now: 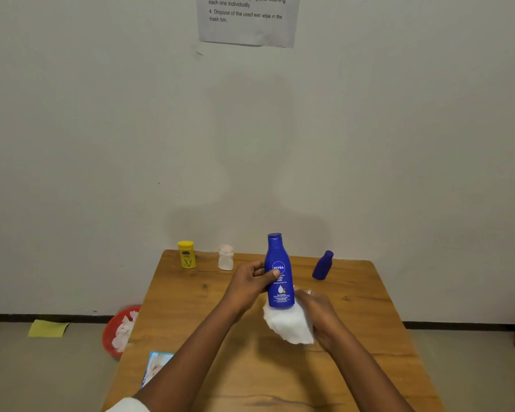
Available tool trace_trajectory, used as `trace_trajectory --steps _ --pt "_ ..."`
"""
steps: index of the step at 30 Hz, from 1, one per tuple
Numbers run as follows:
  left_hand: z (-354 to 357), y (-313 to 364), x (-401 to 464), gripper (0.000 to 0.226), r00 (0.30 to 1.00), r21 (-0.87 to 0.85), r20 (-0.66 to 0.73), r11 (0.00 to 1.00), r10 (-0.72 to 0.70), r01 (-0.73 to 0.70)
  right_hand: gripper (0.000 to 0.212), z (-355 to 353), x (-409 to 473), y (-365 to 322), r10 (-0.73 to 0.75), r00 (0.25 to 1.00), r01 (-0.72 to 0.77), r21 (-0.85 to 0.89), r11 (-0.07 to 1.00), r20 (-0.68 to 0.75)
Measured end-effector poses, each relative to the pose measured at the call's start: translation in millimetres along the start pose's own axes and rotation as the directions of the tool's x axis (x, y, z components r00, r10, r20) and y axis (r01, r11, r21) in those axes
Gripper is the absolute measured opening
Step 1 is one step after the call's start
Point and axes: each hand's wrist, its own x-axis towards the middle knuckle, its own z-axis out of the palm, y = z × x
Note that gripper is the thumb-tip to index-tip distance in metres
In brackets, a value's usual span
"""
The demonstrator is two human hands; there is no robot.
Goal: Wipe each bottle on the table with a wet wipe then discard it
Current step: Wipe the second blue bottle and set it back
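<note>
The blue bottle (278, 275) is standing upright in your grip above the middle of the wooden table (369, 337), its cap pointing up and its label facing you. Your left hand (250, 285) is wrapping around the bottle's middle from the left, with the thumb lying across the front just under the round logo and the fingers curling behind. Your right hand (318, 315) is cupping the wet wipe (289, 325) under and against the bottle's base, fingers curling around the bunched white cloth, a ring showing on one finger. Both forearms are reaching forward from the near edge and meeting at the bottle.

Along the far edge, a yellow bottle (186, 254) is standing at the left, a small white bottle (226, 257) is standing just right of it, and a small dark blue bottle (323, 266) is leaning at the far right. A pack of wipes (155, 367) is lying at the near left edge of the table. On the floor to the left, a red bin (110, 328) is holding crumpled white wipes. A printed sheet (247, 19) is hanging on the wall above.
</note>
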Motion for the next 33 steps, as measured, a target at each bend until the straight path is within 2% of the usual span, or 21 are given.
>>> trace_trajectory --steps 3,6,11,13,19,23,28,30,33 --pt "-1 0 -1 0.014 1.000 -0.007 -0.015 1.000 -0.007 0.007 0.030 -4 10 -18 -0.080 0.996 0.080 0.001 0.997 -0.037" --pt "0 -2 -3 0.017 1.000 0.002 -0.022 1.000 -0.015 0.015 0.027 0 15 -45 -0.142 0.990 0.142 0.055 0.988 -0.004" --pt "2 -3 -3 0.022 1.000 -0.002 -0.025 1.000 -0.006 0.006 0.034 3 24 -66 -0.231 0.972 0.231 -0.007 0.973 -0.035" --pt "3 -1 -3 0.027 0.999 -0.005 -0.033 1.000 0.007 -0.007 0.035 6 21 -57 -0.240 0.970 0.238 -0.058 0.969 -0.030" --pt "-3 4 -4 0.020 0.997 0.004 -0.060 0.999 0.051 -0.051 0.037 2 1 2 -0.210 0.974 0.217 -0.082 0.973 0.081" --pt "-3 1 -7 0.017 0.999 0.074 0.011 0.997 0.037 -0.038 0.036 -9 -5 12 -0.179 0.964 0.203 -0.108 0.973 0.195" --pt "5 -10 -9 0.028 0.992 0.152 0.130 0.988 0.002 -0.022 0.038 -18 10 -38 -0.287 0.949 0.301 -0.113 0.947 0.128" --pt "9 -11 -9 0.029 0.985 0.161 0.175 0.987 -0.008 -0.021 0.035 -18 12 -61 -0.357 0.926 0.377 -0.209 0.902 0.126" --pt "13 -9 -10 0.034 0.969 0.179 0.246 0.984 -0.023 -0.022 0.030 -17 16 -82 -0.443 0.854 0.519 -0.369 0.771 0.273"
